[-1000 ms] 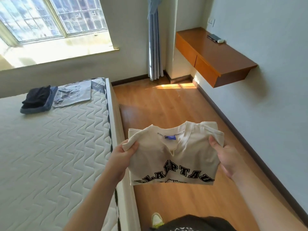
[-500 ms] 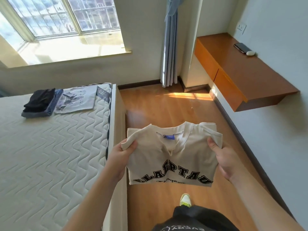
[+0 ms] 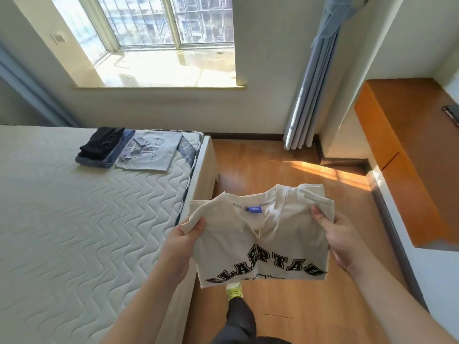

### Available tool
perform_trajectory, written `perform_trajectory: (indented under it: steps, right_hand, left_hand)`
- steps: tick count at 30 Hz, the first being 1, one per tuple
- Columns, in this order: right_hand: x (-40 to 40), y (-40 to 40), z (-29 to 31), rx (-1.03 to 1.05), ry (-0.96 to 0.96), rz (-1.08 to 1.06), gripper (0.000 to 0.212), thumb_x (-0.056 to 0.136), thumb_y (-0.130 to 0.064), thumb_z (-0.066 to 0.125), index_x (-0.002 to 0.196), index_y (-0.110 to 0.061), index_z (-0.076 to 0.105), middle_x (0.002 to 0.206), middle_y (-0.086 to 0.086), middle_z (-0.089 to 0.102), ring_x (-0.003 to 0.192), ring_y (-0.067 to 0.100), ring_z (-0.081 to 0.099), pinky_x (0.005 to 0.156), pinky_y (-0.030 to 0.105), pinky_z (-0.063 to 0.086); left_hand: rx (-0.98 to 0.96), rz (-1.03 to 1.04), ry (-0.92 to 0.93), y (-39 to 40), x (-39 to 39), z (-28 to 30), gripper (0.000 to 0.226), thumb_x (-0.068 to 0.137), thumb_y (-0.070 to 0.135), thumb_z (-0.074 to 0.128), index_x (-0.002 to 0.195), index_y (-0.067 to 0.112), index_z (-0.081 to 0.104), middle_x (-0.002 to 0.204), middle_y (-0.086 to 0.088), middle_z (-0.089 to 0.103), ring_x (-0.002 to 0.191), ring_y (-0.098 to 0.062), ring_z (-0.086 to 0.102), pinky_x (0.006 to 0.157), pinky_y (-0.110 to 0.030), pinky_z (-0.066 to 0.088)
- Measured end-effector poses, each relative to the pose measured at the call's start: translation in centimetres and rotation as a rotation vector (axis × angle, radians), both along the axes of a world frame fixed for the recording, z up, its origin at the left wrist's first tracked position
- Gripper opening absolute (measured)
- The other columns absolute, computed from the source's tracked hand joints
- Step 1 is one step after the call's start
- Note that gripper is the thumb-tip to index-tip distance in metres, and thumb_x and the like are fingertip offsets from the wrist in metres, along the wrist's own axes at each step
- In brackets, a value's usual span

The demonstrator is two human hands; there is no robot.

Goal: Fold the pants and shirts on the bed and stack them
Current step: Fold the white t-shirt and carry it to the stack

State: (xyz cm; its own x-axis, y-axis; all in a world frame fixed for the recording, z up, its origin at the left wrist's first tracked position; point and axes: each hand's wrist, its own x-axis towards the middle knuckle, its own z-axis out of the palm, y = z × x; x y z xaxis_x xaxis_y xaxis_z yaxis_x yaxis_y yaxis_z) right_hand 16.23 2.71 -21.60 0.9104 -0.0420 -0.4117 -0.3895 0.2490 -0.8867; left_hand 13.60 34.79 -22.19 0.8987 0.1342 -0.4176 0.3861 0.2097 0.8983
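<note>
Bare forearms; dark trousers [image 3: 239, 319] and a yellow-green shoe [image 3: 234, 290].

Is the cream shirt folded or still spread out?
Folded: the cream shirt is a compact rectangle, sleeves tucked behind, held by both hands.

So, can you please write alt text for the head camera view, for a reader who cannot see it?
Both hands, left hand and right hand, hold a folded cream shirt with black lettering over a wooden floor, beside a bare mattress. At the mattress's far corner lie folded dark pants beside a folded grey shirt.
</note>
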Motion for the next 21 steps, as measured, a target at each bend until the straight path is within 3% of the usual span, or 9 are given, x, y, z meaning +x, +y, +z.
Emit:
perform_trajectory:
  steps: [3,8,13,19,21]
  right_hand:
    - [5.4,1.5,-0.5,-0.017,-0.010,0.032,0.029,0.089,-0.033,0.061,0.106,-0.011,0.071,0.103,0.011,0.075,0.093,0.025,0.073,0.069,0.032,0.061]
    - [13.9,4.7,-0.7,-0.019,0.005,0.059,0.028,0.086,-0.034,0.062,0.105,-0.014,0.071,0.100,0.007,0.076,0.087,0.020,0.074,0.061,0.025,0.058]
    - [21.6,7.4,-0.7,-0.031,0.012,0.076,0.026,0.084,-0.036,0.063,0.101,-0.018,0.072,0.099,0.005,0.076,0.086,0.019,0.074,0.059,0.025,0.058]
    - [30.6,8.0,-1.4,-0.070,0.021,0.111,0.023,0.083,-0.041,0.065,0.094,-0.025,0.077,0.100,0.003,0.076,0.088,0.019,0.073,0.060,0.024,0.058]
    - [34.3,7.7,-2.0,-0.068,0.013,0.109,0.021,0.082,-0.041,0.066,0.093,-0.028,0.077,0.100,0.003,0.076,0.088,0.020,0.073,0.060,0.025,0.058]
  left_hand:
    - [-0.007,0.025,-0.014,1.6,4.3,-1.0,0.026,0.084,0.033,0.068,0.105,0.019,0.076,0.108,-0.011,0.074,0.099,-0.026,0.070,0.076,-0.033,0.055]
    - [-0.042,0.054,-0.025,4.5,12.0,-1.6,0.022,0.088,0.029,0.066,0.104,0.018,0.075,0.110,-0.013,0.073,0.102,-0.029,0.070,0.085,-0.040,0.055]
    - [-0.046,0.064,-0.007,6.4,19.2,-1.7,0.035,0.085,0.030,0.067,0.115,0.012,0.070,0.111,-0.015,0.073,0.106,-0.034,0.068,0.086,-0.042,0.055]
    - [-0.051,0.108,-0.006,6.7,27.1,-2.2,0.043,0.081,0.035,0.069,0.115,0.010,0.067,0.111,-0.017,0.072,0.103,-0.031,0.069,0.088,-0.045,0.056]
    - [-0.051,0.121,-0.003,6.4,29.9,-2.6,0.040,0.081,0.037,0.070,0.114,0.014,0.070,0.109,-0.014,0.073,0.103,-0.030,0.070,0.083,-0.039,0.056]
